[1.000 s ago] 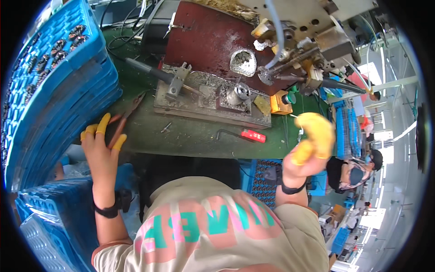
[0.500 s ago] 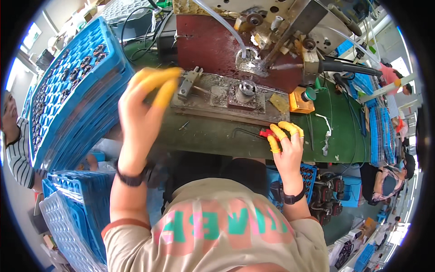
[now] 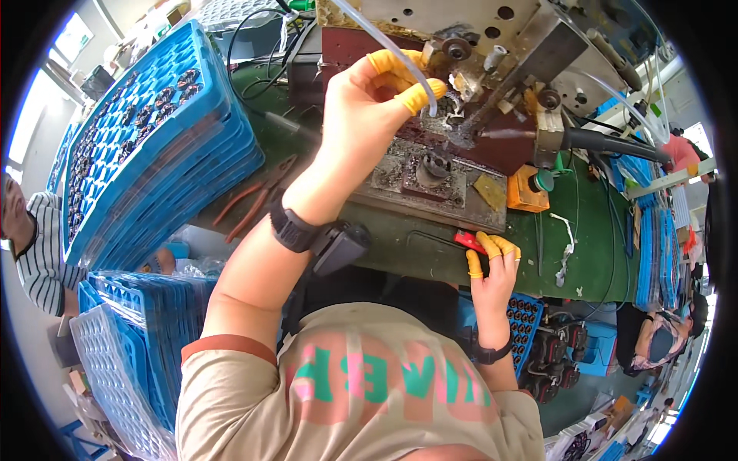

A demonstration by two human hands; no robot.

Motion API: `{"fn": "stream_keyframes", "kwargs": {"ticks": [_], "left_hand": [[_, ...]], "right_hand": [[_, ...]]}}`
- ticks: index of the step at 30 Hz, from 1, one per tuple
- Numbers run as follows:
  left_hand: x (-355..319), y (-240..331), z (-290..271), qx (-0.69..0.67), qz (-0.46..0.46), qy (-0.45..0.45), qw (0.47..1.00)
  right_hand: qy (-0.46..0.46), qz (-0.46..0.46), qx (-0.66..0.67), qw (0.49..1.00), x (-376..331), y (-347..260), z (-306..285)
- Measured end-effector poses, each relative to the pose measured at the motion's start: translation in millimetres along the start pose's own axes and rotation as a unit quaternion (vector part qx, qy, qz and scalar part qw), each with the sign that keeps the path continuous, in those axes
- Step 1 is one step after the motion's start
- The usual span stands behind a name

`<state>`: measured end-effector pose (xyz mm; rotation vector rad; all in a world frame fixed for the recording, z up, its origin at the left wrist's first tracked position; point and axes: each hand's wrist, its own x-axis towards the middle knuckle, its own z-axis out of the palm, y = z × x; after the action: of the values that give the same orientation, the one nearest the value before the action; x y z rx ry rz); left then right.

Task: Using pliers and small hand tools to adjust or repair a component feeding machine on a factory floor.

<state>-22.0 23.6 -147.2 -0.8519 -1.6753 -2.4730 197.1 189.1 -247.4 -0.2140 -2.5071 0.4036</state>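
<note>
My left hand (image 3: 369, 96), with yellow finger cots, reaches to the machine's dark red face (image 3: 346, 44). Its thumb and fingers are curved and apart, with nothing visible between them. A clear tube (image 3: 384, 40) passes in front of these fingers; contact cannot be made out. Below stands a round metal fixture (image 3: 434, 167) on a dirty steel base plate (image 3: 480, 219). At the bench's front, my right hand (image 3: 493, 273), also in yellow cots, is closed on the red grip of a black L-shaped hex key (image 3: 470, 241).
Red-handled pliers (image 3: 257, 198) lie left of my forearm. Stacked blue trays (image 3: 219, 100) with dark ring-shaped parts rise at the left. An orange box (image 3: 524, 190) with a green-topped container sits right of the base plate. A striped-sleeved person (image 3: 46, 246) is at far left.
My left hand has moved right and up from beside the steel base to the machine face. The pliers have come into view. My right hand keeps hold of the hex key.
</note>
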Motion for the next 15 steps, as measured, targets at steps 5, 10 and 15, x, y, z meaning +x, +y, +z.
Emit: {"fn": "stream_keyframes", "kwargs": {"ticks": [5, 10, 15], "left_hand": [[3.2, -6.9, 10.1, 0.016, 0.017, 0.037, 0.999], [5.1, -13.0, 8.8, -0.096, 0.011, 0.025, 0.995], [5.0, -9.2, 14.1, -0.023, 0.031, 0.045, 0.998]], "right_hand": [[0.009, -0.001, -0.005, 1.000, 2.3, 2.3, 4.5], [0.012, 0.001, -0.003, 1.000, 3.0, 1.4, 6.2], [0.017, -0.003, -0.009, 1.000, 3.4, 1.1, 7.8]]}}
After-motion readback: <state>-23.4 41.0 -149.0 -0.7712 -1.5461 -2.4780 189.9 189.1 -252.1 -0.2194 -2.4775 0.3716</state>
